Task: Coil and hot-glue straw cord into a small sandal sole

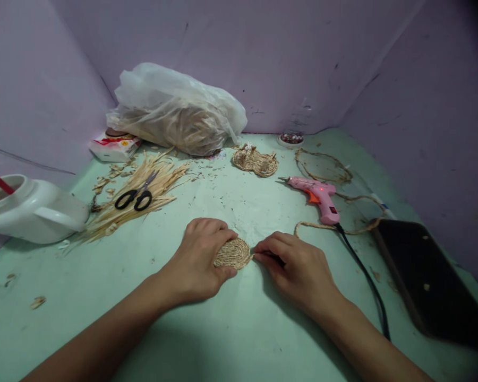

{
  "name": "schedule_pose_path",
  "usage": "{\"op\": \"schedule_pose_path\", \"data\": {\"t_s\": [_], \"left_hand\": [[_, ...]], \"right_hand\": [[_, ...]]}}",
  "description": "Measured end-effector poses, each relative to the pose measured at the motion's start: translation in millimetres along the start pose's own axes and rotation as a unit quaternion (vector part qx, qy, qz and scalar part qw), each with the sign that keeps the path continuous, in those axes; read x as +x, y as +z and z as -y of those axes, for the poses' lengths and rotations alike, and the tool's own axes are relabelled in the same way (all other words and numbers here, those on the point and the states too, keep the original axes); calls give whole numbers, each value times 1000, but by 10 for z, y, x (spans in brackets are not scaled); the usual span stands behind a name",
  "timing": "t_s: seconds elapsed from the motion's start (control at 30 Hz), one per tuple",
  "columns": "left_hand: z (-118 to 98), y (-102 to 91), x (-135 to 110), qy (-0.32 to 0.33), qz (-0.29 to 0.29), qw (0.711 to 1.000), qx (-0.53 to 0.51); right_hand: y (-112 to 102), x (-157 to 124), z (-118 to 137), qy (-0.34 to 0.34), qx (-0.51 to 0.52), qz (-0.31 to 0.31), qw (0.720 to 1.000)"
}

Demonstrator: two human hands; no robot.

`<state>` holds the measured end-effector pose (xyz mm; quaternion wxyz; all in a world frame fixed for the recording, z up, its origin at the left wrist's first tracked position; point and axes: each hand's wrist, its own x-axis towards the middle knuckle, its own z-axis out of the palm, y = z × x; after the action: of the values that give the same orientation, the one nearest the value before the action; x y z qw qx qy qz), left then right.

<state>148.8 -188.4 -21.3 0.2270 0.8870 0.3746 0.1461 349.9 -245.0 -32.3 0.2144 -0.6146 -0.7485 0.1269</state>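
A coiled round of braided straw [233, 253] lies on the pale green tabletop. My left hand [204, 257] grips its left side, thumb on the near edge and fingers over the far edge. At the coil's right edge, my right hand [292, 265] pinches the straw cord [252, 256] between thumb and fingers. More of that braided cord [314, 225] shows beyond my right hand and curves off to the right. Beyond it rests a pink glue gun [316, 195] with a lit red light and an orange trigger, its nozzle pointing left.
Black-handled scissors [137, 196] lie on loose straw strips [159, 178]. A white jug [35, 209] stands at left. Behind are a plastic bag [179, 111], a small box [115, 147], a finished-looking woven piece [255, 161] and a bead dish [290, 140]. A dark phone-like slab [430, 281] and black cable [366, 276] are at right.
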Motion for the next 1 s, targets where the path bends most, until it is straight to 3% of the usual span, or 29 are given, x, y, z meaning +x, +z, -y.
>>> {"op": "schedule_pose_path", "data": {"t_s": [0.43, 0.8, 1.0], "left_hand": [[-17, -13, 7, -6, 11, 1000, 1], [71, -181, 25, 71, 79, 994, 17], [51, -253, 13, 97, 105, 989, 32]], "right_hand": [[34, 32, 16, 9, -14, -31, 999], [40, 85, -21, -73, 9, -55, 996], [4, 70, -1, -111, 26, -35, 993]]}}
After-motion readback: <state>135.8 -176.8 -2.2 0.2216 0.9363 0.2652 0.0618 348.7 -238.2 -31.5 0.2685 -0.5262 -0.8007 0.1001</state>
